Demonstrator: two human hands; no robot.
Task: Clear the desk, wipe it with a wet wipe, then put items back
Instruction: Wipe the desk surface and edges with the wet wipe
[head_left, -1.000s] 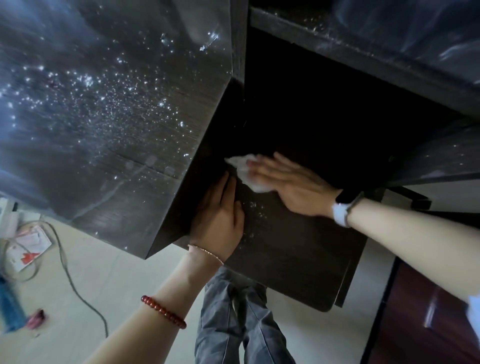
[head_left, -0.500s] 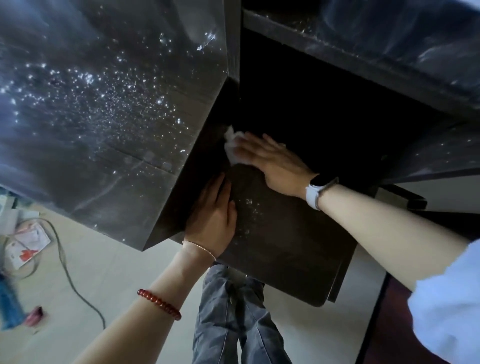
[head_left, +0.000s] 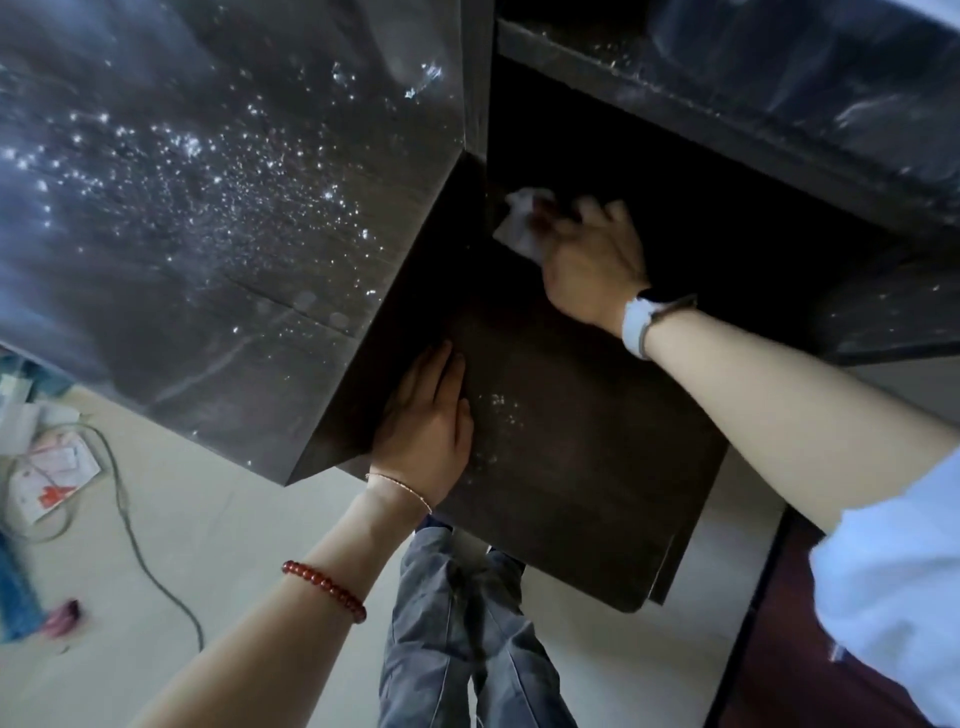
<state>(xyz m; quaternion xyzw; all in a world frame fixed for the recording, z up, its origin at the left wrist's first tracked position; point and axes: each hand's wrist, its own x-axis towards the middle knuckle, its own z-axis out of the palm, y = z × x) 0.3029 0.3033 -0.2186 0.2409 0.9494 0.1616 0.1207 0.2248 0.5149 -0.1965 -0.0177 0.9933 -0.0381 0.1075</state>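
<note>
The wet wipe (head_left: 519, 228) is a crumpled white sheet pressed flat against the dark lower shelf (head_left: 571, 441) of the counter (head_left: 208, 208), far back in the shadowed recess. Its long axis runs roughly from the upper edge of the recess down toward you, with a slight lean to the right; the visible part sticks out to the left of your fingers. The wipe and that hand are motion-blurred, so the finer folds cannot be made out.

Your right hand (head_left: 592, 265) holds the wipe down. Its fingers (head_left: 550, 218) are bent and bunched over the sheet, pinning it against the shelf; you cannot tell how many of them actually touch it. A white smartwatch (head_left: 641, 322) sits on that wrist, and a white sleeve (head_left: 893, 597) covers the upper arm at the right edge.

Nearer to you than the wipe, and to its left, your left hand (head_left: 426, 421) lies palm down on the same shelf. Its fingers (head_left: 441, 374) are straight and close together, holding nothing, pointing away from you along the slanted side panel just beside them. Just right of this hand, pale specks dot the shelf surface. A thin chain bracelet (head_left: 400, 486) circles that wrist, and a red bead bracelet (head_left: 324, 590) sits further down the forearm.

Left of both hands, the glossy top of the counter glints with many small bright spots. Below your hands, grey trousers (head_left: 452, 639) show above the pale floor (head_left: 182, 571), where a grey cable (head_left: 140, 551) and some papers (head_left: 52, 478) lie at the far left.
</note>
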